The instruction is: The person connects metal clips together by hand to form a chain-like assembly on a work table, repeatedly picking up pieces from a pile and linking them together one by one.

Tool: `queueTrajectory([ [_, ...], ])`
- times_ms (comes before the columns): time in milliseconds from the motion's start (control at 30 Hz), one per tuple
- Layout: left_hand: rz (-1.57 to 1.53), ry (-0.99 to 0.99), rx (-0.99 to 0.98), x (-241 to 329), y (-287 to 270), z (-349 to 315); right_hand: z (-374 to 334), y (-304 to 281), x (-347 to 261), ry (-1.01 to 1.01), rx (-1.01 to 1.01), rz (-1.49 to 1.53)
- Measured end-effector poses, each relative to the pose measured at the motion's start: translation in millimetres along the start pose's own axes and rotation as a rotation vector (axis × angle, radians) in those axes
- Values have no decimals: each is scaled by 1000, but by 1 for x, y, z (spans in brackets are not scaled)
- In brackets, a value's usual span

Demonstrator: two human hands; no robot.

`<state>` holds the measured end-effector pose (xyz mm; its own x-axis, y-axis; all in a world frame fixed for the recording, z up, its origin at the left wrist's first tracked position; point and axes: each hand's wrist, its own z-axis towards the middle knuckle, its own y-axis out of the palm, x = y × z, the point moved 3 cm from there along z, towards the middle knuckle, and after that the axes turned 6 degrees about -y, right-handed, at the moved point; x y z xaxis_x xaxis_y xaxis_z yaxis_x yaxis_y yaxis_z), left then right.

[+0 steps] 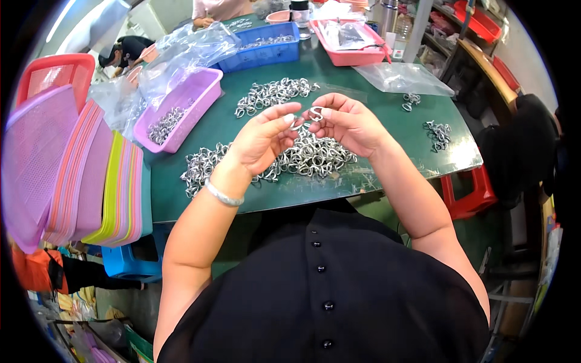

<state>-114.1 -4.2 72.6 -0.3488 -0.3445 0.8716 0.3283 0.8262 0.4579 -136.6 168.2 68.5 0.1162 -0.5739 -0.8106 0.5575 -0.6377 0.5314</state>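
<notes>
Both my hands are raised over the near part of the green table (387, 130). My right hand (354, 126) pinches a small silver metal ring (316, 113) between thumb and fingers. Close beside it, my left hand (264, 138) pinches another small silver metal piece (295, 124), partly hidden by the fingers. Whether the two pieces touch cannot be made out. Under my hands lies a heap of silver metal rings (318, 156), with more rings (204, 166) spread to its left. A second heap (275, 94) sits farther back, beyond my left hand.
Left of the heaps stands a purple basket (200, 100) with metal pieces inside. Behind are a blue bin (263, 59) and a pink tray (357, 58). Stacked coloured baskets (109, 187) crowd the left edge. Small ring groups (439, 135) lie right, near a plastic bag (405, 80). Two people work beyond.
</notes>
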Motion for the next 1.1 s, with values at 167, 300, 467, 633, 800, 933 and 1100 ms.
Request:
queueTrajectory([
  [167, 63, 51, 148, -14, -9, -27, -16, -4, 8, -11, 115, -243],
  [300, 151, 71, 195, -31, -20, -34, -49, -15, -16, -46, 238, -332],
  [467, 395, 101, 125, -48, -12, -40, -77, -2, -33, -146, 360, -454],
  [633, 541, 186, 65, -54, -39, -34, -78, 10, -21, -133, 427, -487],
  [800, 380, 58, 10, -54, -24, -43, -74, 19, -1, -119, 401, -586],
  [933, 160, -81, 70, -63, -21, -44, -58, 45, 9, -222, 206, -944],
  [1100, 60, -111, -66, -58, -3, -54, -51, 55, 22, -309, 140, -1145],
])
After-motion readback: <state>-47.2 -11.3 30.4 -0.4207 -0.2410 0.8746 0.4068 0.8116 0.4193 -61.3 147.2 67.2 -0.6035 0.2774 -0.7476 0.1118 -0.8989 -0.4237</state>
